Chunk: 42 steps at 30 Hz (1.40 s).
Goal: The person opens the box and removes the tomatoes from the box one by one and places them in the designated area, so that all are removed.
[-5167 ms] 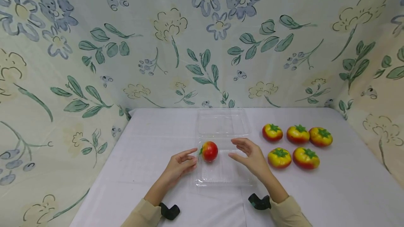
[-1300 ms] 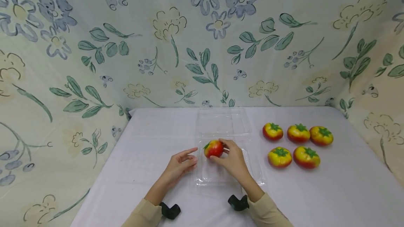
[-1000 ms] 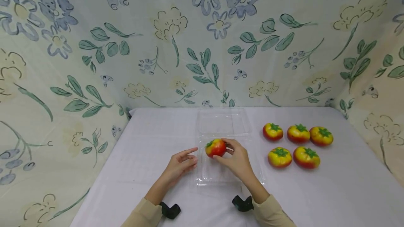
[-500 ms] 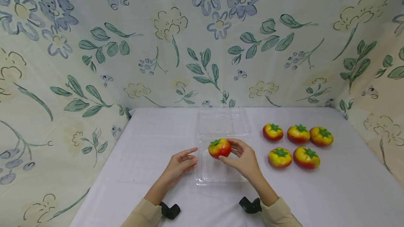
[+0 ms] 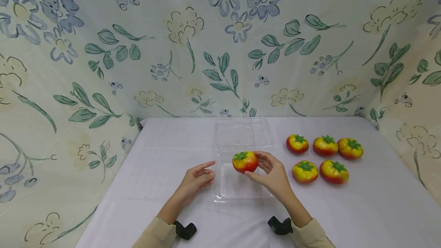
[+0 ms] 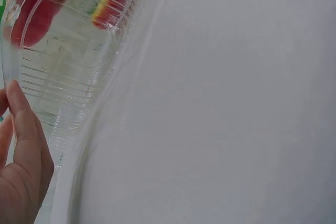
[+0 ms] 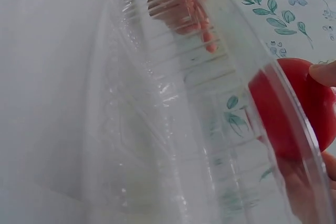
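My right hand (image 5: 273, 173) holds a red-and-yellow persimmon (image 5: 244, 162) with a green leafy top by its right side, thumb in front and fingers behind. The fruit is over the clear plastic clamshell box (image 5: 237, 200), with its leaves facing up. In the right wrist view, the red underside of the persimmon (image 7: 296, 103) shows past the box wall. My left hand (image 5: 194, 183) stays at the box's left edge with relaxed fingers. The left wrist view has a fingertip of the left hand (image 6: 23, 150) right at the rim.
Several more persimmons (image 5: 325, 146) sit in two rows on the white cloth to the right of the box. The box's lid (image 5: 236, 135) lies folded back behind it. A flowered curtain (image 5: 220, 49) hangs behind the table.
The persimmon lay on its side at the left of the box. My right hand took hold of it, turned its leaves upward and moved it right. My left hand stayed put.
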Available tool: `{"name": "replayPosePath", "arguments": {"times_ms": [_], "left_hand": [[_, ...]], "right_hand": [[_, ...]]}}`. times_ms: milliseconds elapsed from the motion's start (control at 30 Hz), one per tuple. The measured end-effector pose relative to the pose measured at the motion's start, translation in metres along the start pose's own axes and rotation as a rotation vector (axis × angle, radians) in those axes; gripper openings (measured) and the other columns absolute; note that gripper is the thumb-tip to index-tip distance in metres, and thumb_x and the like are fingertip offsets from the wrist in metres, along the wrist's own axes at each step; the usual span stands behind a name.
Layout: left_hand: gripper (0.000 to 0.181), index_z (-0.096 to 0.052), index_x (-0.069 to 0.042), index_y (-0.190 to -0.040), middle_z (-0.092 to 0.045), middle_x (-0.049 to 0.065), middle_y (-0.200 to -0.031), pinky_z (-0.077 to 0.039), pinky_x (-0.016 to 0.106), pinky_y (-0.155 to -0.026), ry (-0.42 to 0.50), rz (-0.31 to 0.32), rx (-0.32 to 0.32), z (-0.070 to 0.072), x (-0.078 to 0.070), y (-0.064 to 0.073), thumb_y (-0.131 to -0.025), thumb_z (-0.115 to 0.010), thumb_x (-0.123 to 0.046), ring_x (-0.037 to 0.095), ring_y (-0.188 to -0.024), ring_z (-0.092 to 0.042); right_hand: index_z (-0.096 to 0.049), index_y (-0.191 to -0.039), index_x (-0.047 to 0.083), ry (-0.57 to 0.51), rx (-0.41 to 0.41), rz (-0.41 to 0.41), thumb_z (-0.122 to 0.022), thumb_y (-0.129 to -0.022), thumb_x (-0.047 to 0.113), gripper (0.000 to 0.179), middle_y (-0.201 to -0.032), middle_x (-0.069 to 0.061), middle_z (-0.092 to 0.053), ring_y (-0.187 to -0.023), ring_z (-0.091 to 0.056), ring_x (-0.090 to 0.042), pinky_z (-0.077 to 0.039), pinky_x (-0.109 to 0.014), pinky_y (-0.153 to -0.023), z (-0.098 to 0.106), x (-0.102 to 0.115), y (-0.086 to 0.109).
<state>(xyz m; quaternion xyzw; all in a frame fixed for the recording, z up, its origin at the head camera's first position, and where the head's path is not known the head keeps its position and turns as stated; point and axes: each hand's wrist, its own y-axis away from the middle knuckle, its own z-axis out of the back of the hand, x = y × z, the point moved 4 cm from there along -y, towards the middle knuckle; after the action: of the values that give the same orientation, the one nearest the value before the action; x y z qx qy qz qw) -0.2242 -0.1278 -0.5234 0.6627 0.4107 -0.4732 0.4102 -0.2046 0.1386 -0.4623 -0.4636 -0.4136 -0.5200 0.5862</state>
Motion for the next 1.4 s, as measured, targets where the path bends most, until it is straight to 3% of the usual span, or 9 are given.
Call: {"name": "replayPosePath", "arguments": {"times_ms": [333,867,1400], "left_hand": [[0.055,-0.048,0.005,-0.143,-0.065,0.005,-0.1,-0.058,0.025,-0.083,0.002,0.002,-0.008,0.0,-0.001,0.0,-0.093,-0.068,0.0,0.01,-0.086,-0.064],[0.055,-0.048,0.005,-0.143,-0.065,0.005,-0.1,-0.058,0.025,-0.082,0.001,0.004,-0.012,-0.001,-0.002,0.0,-0.092,-0.069,0.001,0.01,-0.085,-0.064],[0.055,-0.048,0.004,-0.144,-0.064,0.006,-0.101,-0.057,0.025,-0.083,-0.001,-0.008,0.003,-0.001,-0.001,0.0,-0.093,-0.068,0.0,0.011,-0.087,-0.064]], "right_hand": [[-0.056,-0.129,0.004,0.009,-0.024,0.013,-0.089,-0.076,0.012,0.063,-0.133,-0.014,-0.058,-0.123,-0.057,-0.03,-0.048,-0.04,-0.1,0.013,-0.003,0.001],[-0.052,-0.132,0.002,-0.024,-0.047,-0.046,-0.087,-0.077,0.008,0.065,-0.137,-0.016,-0.054,-0.127,-0.053,-0.032,-0.047,-0.032,-0.101,0.033,-0.005,0.006],[-0.048,-0.135,-0.001,0.021,-0.089,-0.006,-0.084,-0.081,0.01,0.066,-0.138,-0.019,-0.052,-0.126,-0.052,-0.034,-0.045,-0.017,-0.096,0.054,-0.011,0.008]]}}
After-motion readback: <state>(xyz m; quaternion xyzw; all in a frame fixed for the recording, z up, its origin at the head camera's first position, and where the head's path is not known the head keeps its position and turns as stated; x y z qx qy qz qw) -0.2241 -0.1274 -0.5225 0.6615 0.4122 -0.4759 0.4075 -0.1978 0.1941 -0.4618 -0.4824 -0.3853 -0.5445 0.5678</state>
